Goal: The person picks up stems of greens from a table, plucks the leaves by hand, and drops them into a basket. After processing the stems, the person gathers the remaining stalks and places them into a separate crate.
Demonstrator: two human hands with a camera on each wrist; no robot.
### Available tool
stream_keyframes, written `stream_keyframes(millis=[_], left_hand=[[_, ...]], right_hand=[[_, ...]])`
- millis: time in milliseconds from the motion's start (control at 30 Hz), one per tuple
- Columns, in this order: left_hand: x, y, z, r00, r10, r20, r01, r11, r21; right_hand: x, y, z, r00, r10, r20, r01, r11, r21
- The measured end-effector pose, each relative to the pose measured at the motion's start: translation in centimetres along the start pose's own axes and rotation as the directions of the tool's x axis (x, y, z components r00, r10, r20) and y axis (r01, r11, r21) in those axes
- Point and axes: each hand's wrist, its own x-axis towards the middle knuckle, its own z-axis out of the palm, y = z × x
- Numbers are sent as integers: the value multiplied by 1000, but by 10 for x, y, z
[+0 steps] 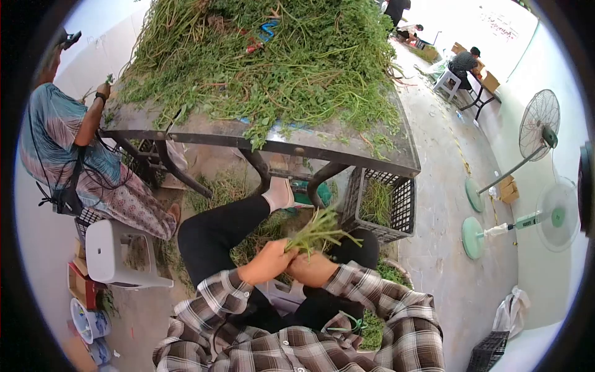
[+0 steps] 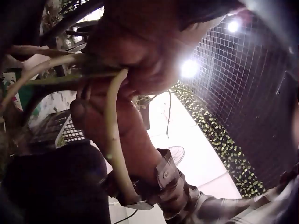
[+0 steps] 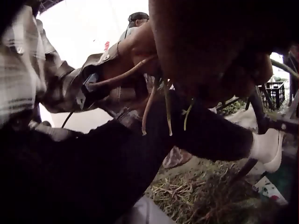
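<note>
In the head view a small bunch of green stems (image 1: 319, 233) fans up and away from the two hands, above the lap. My left hand (image 1: 265, 261) grips it with curled fingers. Close against it, my right hand (image 1: 312, 270) holds the lower part of the same bunch. A thick pale stem (image 2: 112, 123) crosses in front in the left wrist view. Several cut stem ends (image 3: 168, 109) hang below the hands in the right wrist view. The palms hide where the stems are held.
A table (image 1: 229, 129) ahead bears a large heap of leafy greens (image 1: 279, 74). Under its right end stands a black crate (image 1: 396, 232) with stems. Scattered stems (image 3: 201, 189) cover the floor. A person (image 1: 62, 133) works at left beside a white stool (image 1: 114, 251); fans (image 1: 539, 127) stand right.
</note>
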Motion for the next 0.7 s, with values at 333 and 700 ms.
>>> stream_keyframes(millis=[333,700], left_hand=[[30,48,0,855,-204,-478,-293,571,-767],[8,33,1,844,-255,-471,-270,557,-785]], right_hand=[[23,19,-45,727,555,-405,-260,768,586],[-10,59,-79,514,857,37,168,-143,975]])
